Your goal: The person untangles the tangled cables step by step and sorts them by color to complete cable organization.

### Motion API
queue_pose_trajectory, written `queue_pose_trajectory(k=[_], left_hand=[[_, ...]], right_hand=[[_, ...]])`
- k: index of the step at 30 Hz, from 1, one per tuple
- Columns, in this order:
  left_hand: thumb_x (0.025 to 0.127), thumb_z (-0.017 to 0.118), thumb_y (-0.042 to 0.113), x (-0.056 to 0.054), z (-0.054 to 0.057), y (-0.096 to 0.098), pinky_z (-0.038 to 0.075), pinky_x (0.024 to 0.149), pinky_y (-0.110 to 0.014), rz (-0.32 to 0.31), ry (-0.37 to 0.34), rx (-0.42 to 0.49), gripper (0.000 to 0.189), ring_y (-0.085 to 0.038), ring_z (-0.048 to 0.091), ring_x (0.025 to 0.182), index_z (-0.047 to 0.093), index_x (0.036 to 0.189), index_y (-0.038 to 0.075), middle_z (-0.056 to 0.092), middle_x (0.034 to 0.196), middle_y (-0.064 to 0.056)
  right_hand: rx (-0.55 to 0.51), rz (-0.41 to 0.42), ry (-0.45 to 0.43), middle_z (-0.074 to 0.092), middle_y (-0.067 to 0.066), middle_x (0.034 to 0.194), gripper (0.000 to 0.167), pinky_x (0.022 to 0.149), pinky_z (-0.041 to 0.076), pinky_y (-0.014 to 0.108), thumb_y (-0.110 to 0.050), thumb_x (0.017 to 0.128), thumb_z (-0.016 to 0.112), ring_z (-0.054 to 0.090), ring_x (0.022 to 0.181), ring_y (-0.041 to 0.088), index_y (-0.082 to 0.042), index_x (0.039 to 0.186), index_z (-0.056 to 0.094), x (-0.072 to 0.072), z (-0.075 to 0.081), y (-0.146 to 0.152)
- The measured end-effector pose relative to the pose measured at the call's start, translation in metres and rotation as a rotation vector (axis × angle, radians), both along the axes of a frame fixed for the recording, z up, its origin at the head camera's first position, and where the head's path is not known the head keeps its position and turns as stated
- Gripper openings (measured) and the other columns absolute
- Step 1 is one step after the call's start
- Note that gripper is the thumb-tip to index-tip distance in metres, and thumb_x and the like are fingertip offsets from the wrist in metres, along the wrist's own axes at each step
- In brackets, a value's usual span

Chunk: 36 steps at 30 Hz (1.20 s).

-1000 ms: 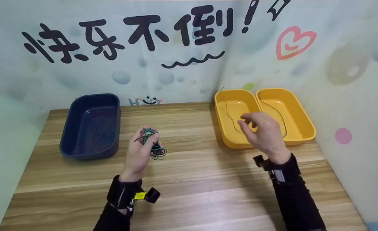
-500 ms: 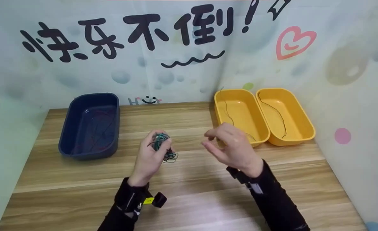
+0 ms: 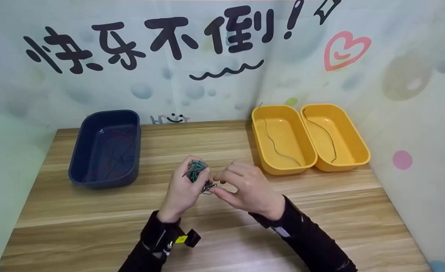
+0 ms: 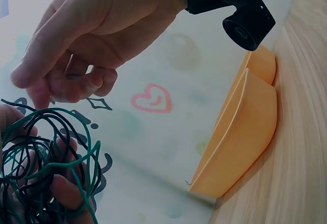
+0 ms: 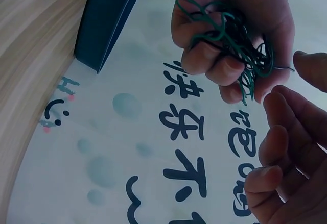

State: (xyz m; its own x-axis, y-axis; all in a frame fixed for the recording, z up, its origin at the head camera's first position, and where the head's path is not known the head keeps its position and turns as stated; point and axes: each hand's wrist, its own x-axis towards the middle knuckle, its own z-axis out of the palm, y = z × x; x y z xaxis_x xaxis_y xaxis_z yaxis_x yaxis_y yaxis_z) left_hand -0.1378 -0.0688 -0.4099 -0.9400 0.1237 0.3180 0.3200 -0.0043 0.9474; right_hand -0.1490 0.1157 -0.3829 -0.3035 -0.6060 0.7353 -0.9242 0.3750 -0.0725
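Left hand clamped on a wire bundle, green and black, loops spilling past the fingers. Bundle's held up over the middle of the desk, between the blue box and the yellow ones. Right hand right beside its lower end, fingers bent, thumb and index apart with a gap between them. One wire end points at the right thumb; can't tell if they touch. Blue box on the left has a few dark and reddish wires, dim in there. Two yellow boxes on the right, side by side: left one has a thin wire, far end poking above the rim; right one has a dark wire.
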Motion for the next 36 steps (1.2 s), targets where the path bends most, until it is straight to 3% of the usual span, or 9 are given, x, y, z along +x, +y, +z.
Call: queue_pose_trajectory(k=[9,16,29,33,36], left_hand=[[0.093,0.061,0.005,-0.002,-0.004,0.002,0.047,0.054,-0.022,0.028,0.038,-0.060,0.005,-0.010,0.056,0.060,0.057,0.093,0.002,0.060,0.074,-0.002],[0.092,0.062,0.005,-0.002,-0.004,0.002,0.048,0.056,-0.022,0.035,0.022,-0.055,0.005,-0.010,0.056,0.062,0.058,0.095,0.002,0.061,0.077,-0.003],[0.091,0.061,0.003,-0.002,-0.004,0.000,0.047,0.055,-0.022,0.019,0.017,-0.038,0.006,-0.012,0.057,0.062,0.057,0.095,0.000,0.063,0.077,-0.008],[0.093,0.059,0.003,-0.002,-0.004,-0.001,0.049,0.056,-0.024,0.006,-0.017,-0.004,0.006,-0.014,0.059,0.064,0.056,0.097,0.000,0.062,0.078,-0.017],[0.094,0.058,0.004,-0.002,-0.003,-0.003,0.052,0.058,-0.026,0.001,-0.053,0.052,0.009,-0.015,0.062,0.067,0.054,0.099,-0.003,0.061,0.079,-0.016]], right_hand=[[0.024,-0.002,-0.014,0.067,-0.001,0.079,0.013,0.063,0.050,0.022,-0.021,0.088,0.071,0.060,0.070,0.011,-0.008,0.090,0.068,-0.002,-0.011,-0.005],[0.013,-0.002,-0.038,0.066,-0.001,0.079,0.011,0.064,0.050,0.022,-0.017,0.087,0.072,0.060,0.069,0.010,-0.008,0.091,0.067,-0.001,-0.014,-0.005],[-0.049,0.095,-0.139,0.067,0.002,0.080,0.010,0.068,0.052,0.018,-0.011,0.088,0.068,0.062,0.070,0.011,-0.005,0.095,0.066,-0.003,-0.013,-0.003],[-0.050,0.102,-0.132,0.065,0.001,0.078,0.008,0.066,0.051,0.019,-0.012,0.089,0.067,0.060,0.068,0.011,-0.006,0.092,0.064,-0.003,-0.013,-0.002],[-0.056,0.116,-0.128,0.064,0.001,0.077,0.007,0.065,0.050,0.019,-0.011,0.088,0.067,0.059,0.068,0.011,-0.006,0.091,0.063,-0.002,-0.012,-0.002]])
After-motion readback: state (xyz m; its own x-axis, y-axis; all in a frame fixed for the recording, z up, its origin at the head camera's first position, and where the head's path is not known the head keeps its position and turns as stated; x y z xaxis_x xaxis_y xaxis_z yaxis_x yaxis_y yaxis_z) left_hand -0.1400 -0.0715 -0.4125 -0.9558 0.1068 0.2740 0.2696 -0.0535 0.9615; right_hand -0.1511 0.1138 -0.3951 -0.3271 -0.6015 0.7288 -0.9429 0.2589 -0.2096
